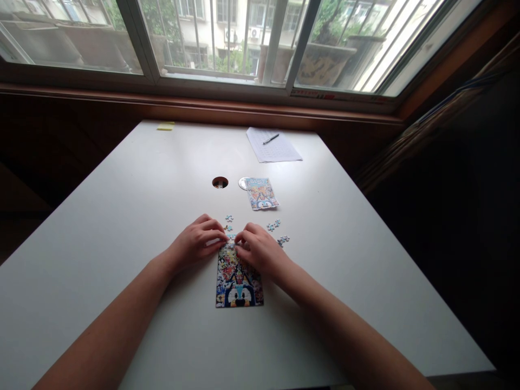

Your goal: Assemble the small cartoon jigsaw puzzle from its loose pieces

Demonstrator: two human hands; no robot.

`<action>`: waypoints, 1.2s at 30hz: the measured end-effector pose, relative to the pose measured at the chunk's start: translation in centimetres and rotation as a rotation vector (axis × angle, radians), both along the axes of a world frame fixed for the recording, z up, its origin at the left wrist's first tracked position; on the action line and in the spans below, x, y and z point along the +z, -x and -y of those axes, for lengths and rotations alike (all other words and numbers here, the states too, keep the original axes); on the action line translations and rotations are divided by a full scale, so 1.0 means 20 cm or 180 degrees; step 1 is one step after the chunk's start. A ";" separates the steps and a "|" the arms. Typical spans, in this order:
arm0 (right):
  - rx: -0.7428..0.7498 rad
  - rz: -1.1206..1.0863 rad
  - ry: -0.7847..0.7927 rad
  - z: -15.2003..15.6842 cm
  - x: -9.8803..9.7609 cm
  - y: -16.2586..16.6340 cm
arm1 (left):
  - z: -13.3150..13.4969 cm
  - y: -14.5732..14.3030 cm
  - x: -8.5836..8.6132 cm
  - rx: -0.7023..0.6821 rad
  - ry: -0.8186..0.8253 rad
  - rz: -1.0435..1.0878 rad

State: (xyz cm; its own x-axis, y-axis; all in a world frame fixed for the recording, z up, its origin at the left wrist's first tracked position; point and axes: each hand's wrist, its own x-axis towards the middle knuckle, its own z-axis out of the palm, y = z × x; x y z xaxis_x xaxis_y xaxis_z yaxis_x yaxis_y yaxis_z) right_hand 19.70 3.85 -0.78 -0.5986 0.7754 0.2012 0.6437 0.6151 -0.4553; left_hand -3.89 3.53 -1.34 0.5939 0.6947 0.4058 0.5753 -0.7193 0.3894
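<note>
A partly assembled jigsaw puzzle (239, 295) lies flat on the white table, with a blue cartoon dog's face at its near end and small colourful figures above. My left hand (201, 238) is closed, its fingertips at the puzzle's upper left edge. From the other side, my right hand (260, 250) curls over the upper right part, thumb and fingers drawn together and hiding some of it. Light blue puzzle pieces (231, 236) show between the fingertips. Just beyond them lie a loose piece (229, 218) and another piece (229, 228).
Several loose pieces (283, 240) lie right of my right hand. A picture card (262, 194) with the same design partly covers a round disc (242, 183), beside a cable hole (220, 182). Paper sheets (280, 151) with a pen (271, 139) and a yellow note (166, 126) sit farther back.
</note>
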 end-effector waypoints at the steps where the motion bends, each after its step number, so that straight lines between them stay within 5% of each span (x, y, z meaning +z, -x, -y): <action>1: 0.0015 0.0016 -0.0047 0.00 0.00 0.00 | 0.00 0.00 0.00 -0.0009 -0.0005 0.0002; 9: 0.0256 0.0088 -0.0507 -0.01 0.01 -0.02 | 0.00 0.00 -0.01 -0.0014 -0.0040 0.0033; 26: -0.0192 -0.0916 0.0925 -0.02 0.06 -0.02 | 0.03 -0.03 0.04 -0.0070 -0.0408 0.0271; 36: -0.0146 -0.0917 0.0733 -0.02 0.09 -0.04 | 0.04 -0.05 0.05 -0.0031 -0.0308 0.0209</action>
State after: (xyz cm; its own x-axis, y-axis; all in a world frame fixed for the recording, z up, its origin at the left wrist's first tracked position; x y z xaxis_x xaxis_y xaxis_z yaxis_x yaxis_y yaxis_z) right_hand 20.50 4.25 0.95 -0.5064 0.8446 0.1737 0.4934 0.4490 -0.7449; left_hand -2.90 2.64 -0.25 0.5704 0.6447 0.5089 0.5435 -0.7608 0.3546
